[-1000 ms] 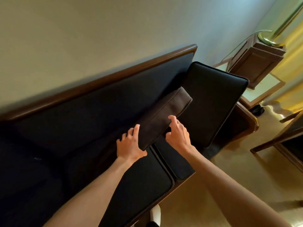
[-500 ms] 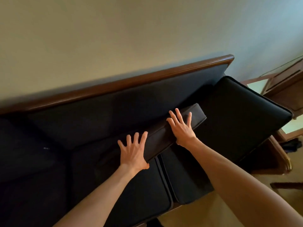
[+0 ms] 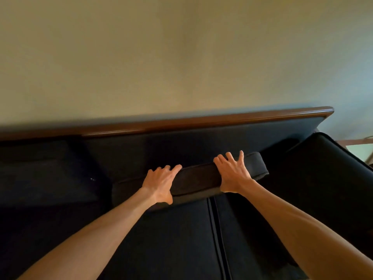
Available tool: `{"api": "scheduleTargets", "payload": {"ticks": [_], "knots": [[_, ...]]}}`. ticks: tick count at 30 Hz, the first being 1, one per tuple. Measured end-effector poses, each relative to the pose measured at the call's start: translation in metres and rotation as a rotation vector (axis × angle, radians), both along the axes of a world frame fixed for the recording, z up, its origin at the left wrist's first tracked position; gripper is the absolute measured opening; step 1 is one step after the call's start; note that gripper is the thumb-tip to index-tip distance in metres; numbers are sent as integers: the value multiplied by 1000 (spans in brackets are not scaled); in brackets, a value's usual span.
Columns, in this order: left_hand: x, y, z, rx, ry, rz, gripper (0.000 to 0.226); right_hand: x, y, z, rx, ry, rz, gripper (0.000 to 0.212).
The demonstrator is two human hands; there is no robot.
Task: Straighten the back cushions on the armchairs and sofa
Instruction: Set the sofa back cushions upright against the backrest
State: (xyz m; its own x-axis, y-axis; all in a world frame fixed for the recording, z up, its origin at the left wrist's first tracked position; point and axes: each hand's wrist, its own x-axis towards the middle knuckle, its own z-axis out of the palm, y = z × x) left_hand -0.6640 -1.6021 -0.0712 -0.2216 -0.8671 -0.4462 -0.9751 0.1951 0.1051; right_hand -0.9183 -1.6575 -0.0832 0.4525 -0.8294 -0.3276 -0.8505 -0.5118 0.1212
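1. Wall [image 3: 181, 57]: plain, pale, filling the upper half of the view behind the sofa.
2. Sofa [image 3: 201, 146]: dark upholstery, brown wooden rail [image 3: 222, 120] along the top of its back, set against the wall.
3. Seat cushions [image 3: 177, 239]: two, side by side, a piped seam running between them toward the camera.
4. Side cushion [image 3: 323, 178]: large, dark, propped at a tilt at the sofa's right end.
5. Back cushion [image 3: 195, 180]: long, dark, lying across the seat cushions just in front of the sofa's back, its top edge facing up.
6. Left hand [image 3: 161, 183]: gripping the back cushion left of its middle, fingers curled over the top edge, thumb on the near face.
7. Right hand [image 3: 234, 172]: gripping the same cushion near its right end, fingers spread over the top edge, thumb below.
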Motion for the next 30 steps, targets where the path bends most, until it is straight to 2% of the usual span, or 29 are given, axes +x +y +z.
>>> {"api": "scheduleTargets", "payload": {"ticks": [11,30], "knots": [[147,-16,21,96,-39,-11,118,144,2,-1,133,-101,-6,89],[202,-55,-8,49,21,5,117,195,-46,-4,151,-54,-9,94]]}}
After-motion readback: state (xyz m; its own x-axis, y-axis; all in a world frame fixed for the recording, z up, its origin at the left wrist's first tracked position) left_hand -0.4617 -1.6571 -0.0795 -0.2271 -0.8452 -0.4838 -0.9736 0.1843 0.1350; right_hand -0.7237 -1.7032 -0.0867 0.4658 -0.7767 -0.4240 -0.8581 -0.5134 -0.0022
